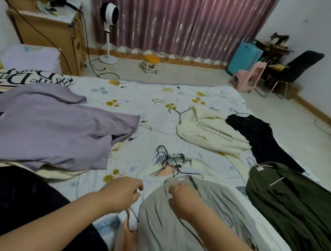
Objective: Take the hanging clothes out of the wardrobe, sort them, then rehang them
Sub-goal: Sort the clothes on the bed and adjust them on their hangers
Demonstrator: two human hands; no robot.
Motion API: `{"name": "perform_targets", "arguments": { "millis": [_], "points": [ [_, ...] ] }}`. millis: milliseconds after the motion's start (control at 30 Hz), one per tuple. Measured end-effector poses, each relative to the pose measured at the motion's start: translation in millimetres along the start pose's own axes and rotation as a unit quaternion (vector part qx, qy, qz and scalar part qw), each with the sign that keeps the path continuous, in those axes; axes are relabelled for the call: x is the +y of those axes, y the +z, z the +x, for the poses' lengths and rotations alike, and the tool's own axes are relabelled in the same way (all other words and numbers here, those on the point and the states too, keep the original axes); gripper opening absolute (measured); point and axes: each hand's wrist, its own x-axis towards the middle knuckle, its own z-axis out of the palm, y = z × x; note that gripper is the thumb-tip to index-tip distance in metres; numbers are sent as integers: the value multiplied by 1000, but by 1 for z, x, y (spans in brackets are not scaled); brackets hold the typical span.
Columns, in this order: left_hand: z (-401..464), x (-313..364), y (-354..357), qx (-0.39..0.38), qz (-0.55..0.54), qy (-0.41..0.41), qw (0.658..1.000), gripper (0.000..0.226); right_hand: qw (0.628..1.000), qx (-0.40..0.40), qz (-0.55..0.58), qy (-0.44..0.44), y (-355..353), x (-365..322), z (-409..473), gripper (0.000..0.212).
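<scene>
We see a dim, evenly lit room, soft light glowing through the purple curtain (181, 19), only faint shadows on the bed (153, 96), no glare, motion-smeared detail throughout, wide-angle bending at our frame's edges

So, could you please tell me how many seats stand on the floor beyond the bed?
3: an orange stool by the curtain, a pink chair and a black chair right.

Home bedroom: bed (163, 97), curtains (179, 17)

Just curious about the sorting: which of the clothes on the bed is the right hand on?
The grey garment nearest the camera, under the right hand. The lilac, cream, black and olive ones lie apart, untouched.
</scene>
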Motion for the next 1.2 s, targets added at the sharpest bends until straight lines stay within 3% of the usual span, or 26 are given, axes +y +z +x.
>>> {"name": "perform_targets", "arguments": {
  "millis": [333,433,700,800,967,1033,1200],
  "points": [
    [90,62,99,25,-11,-106,994,33,997,2,28,71,66,139,44,33],
    [115,66,128,30,30,-135,990,33,997,11,39,66,91,167,67,42],
    [165,57,201,79,34,-261,962,55,997,20,64,44,137,196,130,63],
    [179,48,227,119,62,-237,962,54,995,31,80,43,150,204,154,64],
    [193,38,239,123,46,-250,959,80,999,6,36,32,158,218,180,77],
    [194,39,231,119,57,-249,960,72,999,31,3,28,157,220,183,75],
    [182,54,206,104,27,-247,963,34,993,111,18,19,145,223,169,37]
  ]
}}
